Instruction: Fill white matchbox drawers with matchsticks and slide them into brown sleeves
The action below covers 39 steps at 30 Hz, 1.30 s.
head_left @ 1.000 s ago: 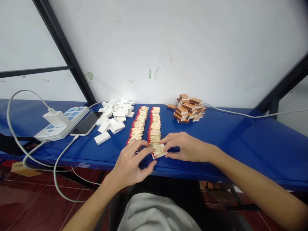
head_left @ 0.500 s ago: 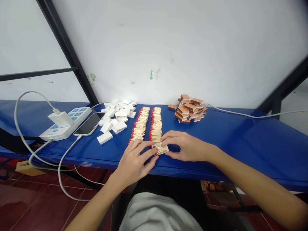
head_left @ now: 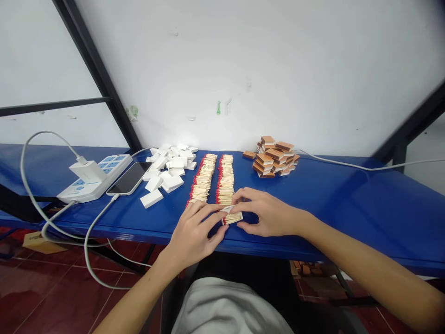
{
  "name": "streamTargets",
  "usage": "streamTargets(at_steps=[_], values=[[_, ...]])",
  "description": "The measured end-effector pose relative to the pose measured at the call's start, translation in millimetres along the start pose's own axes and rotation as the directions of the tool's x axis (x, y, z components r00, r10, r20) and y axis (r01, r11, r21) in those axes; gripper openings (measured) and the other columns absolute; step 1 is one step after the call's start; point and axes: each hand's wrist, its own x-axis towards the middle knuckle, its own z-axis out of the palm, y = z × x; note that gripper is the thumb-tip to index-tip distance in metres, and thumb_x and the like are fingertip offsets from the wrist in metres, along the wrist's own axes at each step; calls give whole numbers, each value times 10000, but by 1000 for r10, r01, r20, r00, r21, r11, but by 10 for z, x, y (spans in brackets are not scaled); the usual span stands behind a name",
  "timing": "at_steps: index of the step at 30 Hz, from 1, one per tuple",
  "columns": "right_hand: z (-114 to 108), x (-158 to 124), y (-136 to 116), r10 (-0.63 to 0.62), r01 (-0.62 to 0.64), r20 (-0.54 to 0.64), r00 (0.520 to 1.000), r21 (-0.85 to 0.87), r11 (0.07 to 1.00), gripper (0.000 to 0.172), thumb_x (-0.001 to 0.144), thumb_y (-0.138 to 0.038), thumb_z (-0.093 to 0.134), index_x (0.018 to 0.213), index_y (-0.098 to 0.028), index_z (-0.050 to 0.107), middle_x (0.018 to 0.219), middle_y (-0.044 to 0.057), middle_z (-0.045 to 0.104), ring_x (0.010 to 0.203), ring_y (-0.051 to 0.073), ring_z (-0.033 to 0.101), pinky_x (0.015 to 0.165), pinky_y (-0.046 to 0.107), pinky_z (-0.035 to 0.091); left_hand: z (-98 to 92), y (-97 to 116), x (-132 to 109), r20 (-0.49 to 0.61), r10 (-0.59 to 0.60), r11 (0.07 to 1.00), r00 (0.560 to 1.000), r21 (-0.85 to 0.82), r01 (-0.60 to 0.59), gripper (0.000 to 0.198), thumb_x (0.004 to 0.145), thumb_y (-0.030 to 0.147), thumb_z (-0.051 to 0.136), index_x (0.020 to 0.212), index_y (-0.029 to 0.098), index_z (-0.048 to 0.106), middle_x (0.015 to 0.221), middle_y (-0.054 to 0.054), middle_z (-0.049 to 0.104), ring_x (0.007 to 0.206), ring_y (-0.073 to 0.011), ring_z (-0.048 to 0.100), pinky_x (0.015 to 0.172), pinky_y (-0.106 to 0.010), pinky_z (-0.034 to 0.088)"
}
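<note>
A small white matchbox tray (head_left: 238,217) filled with red-tipped matches lies near the table's front edge. My left hand (head_left: 199,228) is closed on its left end, thumb in front and fingers behind. From the other side, my right hand (head_left: 269,214) grips the tray, with fingertips at its back edge and thumb by its right front corner. Directly behind are two long rows of matches, the left row (head_left: 204,178) and the right row (head_left: 225,178), heads pointing left. The fingers partly hide the tray and the near ends of the rows.
White box pieces (head_left: 170,163) lie heaped at the back left. Brown-topped matchboxes (head_left: 274,160) are piled at the back right. A phone (head_left: 129,178), a power strip (head_left: 107,169) and white cables (head_left: 91,260) occupy the left of the blue table (head_left: 333,195).
The tray's back wall now shows lifted or folded more, and more of the matches are visible in front. My right fingers have shifted slightly left over the back edge.
</note>
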Motion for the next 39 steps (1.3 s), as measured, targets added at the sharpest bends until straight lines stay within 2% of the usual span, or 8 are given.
streamTargets(at_steps=[7,11,14,17,21,25,30,39], values=[[38,3,-36,-4,5,25,1000,-30,1000,183,889,-233,633,1049,-204,717,1117,100,592,943,207,574,843,353,487,2,-11,1,5,3,1000,1000,-22,-3,196,908,200,672,1104,197,677,1140,-76,721,992,-227,609,900,-394,501],[22,22,-6,-64,60,-91,994,-43,997,197,889,-285,633,1035,-173,703,1086,112,624,912,210,574,805,343,468,4,-2,15,-4,6,1000,1000,-22,-6,179,900,199,664,1078,194,687,1112,-75,724,967,-225,611,881,-394,501],[-27,110,53,-101,88,-183,978,-81,993,153,919,-246,570,928,-151,689,949,96,657,836,190,575,754,311,435,-24,10,15,30,39,999,999,-31,-38,178,896,198,644,1070,196,684,1090,-72,721,940,-225,613,851,-391,504],[-86,250,100,-72,47,-151,986,-161,986,173,921,-183,526,825,-156,668,740,39,634,693,155,537,676,289,363,-73,23,-20,96,72,997,993,-39,-68,212,913,192,617,1120,200,663,1102,-72,713,931,-223,614,831,-382,504],[-98,397,112,-12,-4,-63,998,-250,968,190,896,-169,538,726,-157,621,637,-5,610,589,116,464,733,316,303,-131,33,-109,111,59,997,992,-64,-52,200,911,172,608,1106,197,645,1082,-68,709,904,-210,606,824,-366,502],[21,419,141,-103,73,-95,990,-273,959,206,901,-171,509,722,-158,611,530,-45,531,504,97,322,735,312,294,-151,15,-185,99,39,995,994,-96,-30,217,888,173,618,1104,192,625,1032,-62,714,873,-207,600,790,-356,499],[189,324,208,-230,176,-158,960,-295,939,188,906,-172,517,750,-164,623,597,-15,593,542,114,436,662,287,301,-140,-1,-209,91,28,994,995,-105,-18,235,859,158,607,1092,187,614,1026,-62,717,863,-213,597,773,-366,490],[201,180,150,-63,32,-159,985,-188,982,76,889,-214,596,905,-180,662,700,-11,669,569,110,518,632,266,322,-119,42,-201,56,37,995,998,-92,-32,309,847,154,599,1154,187,619,1036,-67,726,868,-223,623,781,-376,506]])
